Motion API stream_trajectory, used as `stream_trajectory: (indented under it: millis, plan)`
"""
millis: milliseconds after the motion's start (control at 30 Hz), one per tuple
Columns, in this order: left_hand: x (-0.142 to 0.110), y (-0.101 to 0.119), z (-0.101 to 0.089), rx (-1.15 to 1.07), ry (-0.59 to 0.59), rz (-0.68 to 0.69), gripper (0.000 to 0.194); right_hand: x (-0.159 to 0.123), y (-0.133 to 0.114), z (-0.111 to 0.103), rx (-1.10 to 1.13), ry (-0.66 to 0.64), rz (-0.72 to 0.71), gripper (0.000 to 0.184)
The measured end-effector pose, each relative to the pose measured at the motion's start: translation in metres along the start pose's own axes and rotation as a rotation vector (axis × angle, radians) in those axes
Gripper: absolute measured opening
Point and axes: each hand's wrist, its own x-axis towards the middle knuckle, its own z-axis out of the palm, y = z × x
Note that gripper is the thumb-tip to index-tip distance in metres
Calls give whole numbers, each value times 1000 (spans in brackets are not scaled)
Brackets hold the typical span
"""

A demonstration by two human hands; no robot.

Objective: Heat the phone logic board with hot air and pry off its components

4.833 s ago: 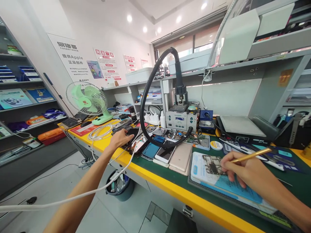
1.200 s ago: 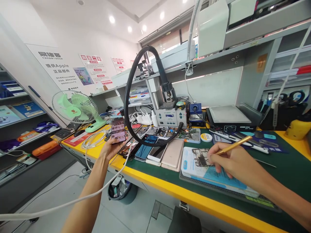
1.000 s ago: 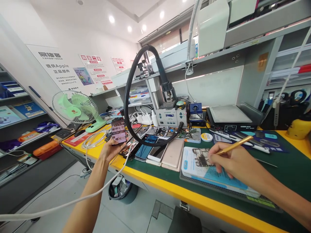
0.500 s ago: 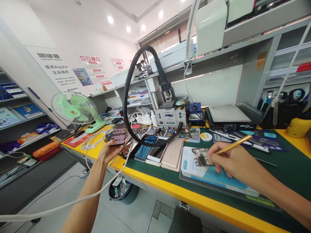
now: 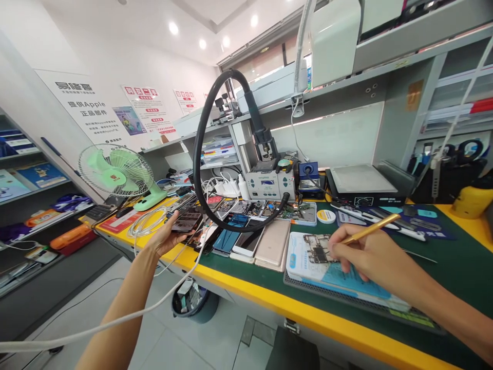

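Note:
My left hand (image 5: 162, 239) grips a dark smartphone (image 5: 188, 220) over the bench's front edge, its lit screen tilted back. In my right hand (image 5: 364, 255) is a slim gold pen-shaped tool (image 5: 372, 229), pinched between thumb and fingers. The tool's tip is hidden behind the fingers. Next to those fingers a phone circuit board (image 5: 318, 250) lies on a white and blue pad (image 5: 327, 275), which rests on a dark mesh-edged base. My right hand leans over the pad.
Several phones, among them a gold one (image 5: 272, 245), lie between my hands. Behind them stands a hot-air station (image 5: 269, 184) with a looping black hose (image 5: 197, 154). A white cable (image 5: 169, 298) crosses in front. A green fan (image 5: 115, 172) stands left; a bin (image 5: 198, 306) sits below.
My left hand has shifted slightly left with the smartphone, which now leans flatter with its screen turned more upward. My right hand and the gold tool have stayed nearly still.

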Motion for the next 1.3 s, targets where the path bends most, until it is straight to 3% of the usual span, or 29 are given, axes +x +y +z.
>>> stream_trajectory:
  millis: [233, 367, 533, 633, 767, 900, 1133, 1300]
  plan:
    - [-13, 3, -8, 473, 226, 94, 45, 6, 12, 0, -46, 6, 6, 17]
    - [-20, 0, -11, 776, 308, 197, 38, 4, 8, 0, -44, -18, 37, 20]
    - [-40, -26, -11, 1099, 333, 542, 23, 3, 6, -1, -38, 13, 32, 22]
    - [-49, -44, -10, 1222, 286, 751, 28, 3, 6, 1, -28, 22, 28, 23]
    - [-50, -56, -10, 1315, 291, 913, 37, 3, 6, 3, -28, 39, 30, 23]
    - [-46, -57, -12, 1359, 305, 1006, 33, 6, 9, -1, -43, -18, 65, 27]
    - [-44, -60, -17, 1330, 370, 1097, 30, 11, 17, -6, -98, -52, 55, 37]
    - [-44, -65, -19, 1298, 388, 1113, 26, 10, 17, -1, -80, 2, 46, 41]
